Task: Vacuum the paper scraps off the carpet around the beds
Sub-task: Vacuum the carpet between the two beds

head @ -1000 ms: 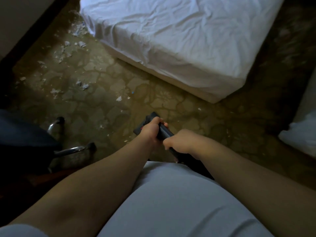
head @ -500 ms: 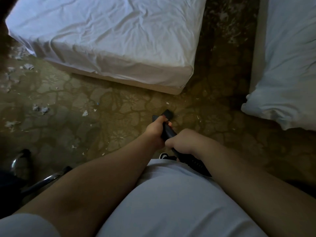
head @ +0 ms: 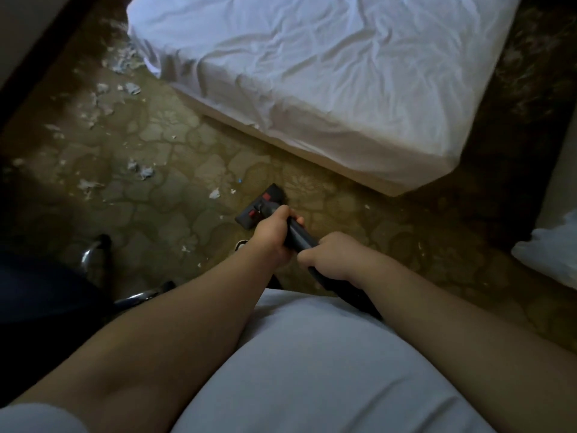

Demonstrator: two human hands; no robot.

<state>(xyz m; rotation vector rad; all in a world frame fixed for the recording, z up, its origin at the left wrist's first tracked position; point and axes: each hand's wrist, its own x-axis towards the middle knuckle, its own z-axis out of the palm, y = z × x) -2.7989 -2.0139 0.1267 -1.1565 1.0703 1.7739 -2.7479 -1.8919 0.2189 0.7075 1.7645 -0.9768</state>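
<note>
Both my hands grip a black vacuum wand (head: 300,237). My left hand (head: 272,233) holds it lower down, my right hand (head: 328,256) higher up and nearer my body. The black floor head (head: 260,206) with red parts sits on the patterned olive carpet (head: 175,195) just beyond my left hand. A white paper scrap (head: 214,193) lies right beside the head on its left. Several more scraps (head: 140,170) are scattered over the carpet to the left, thicker along the bed's left side (head: 120,62).
A bed with a white wrinkled sheet (head: 327,73) fills the top; its corner points at me. A second white bed's edge (head: 549,254) is at the right. A dark chair with chrome legs (head: 93,254) stands at the left. A dark wall base runs along the upper left.
The view swung right toward the gap between the beds, then back left. The floor head now shows fully, further out from my left hand, close to a scrap.
</note>
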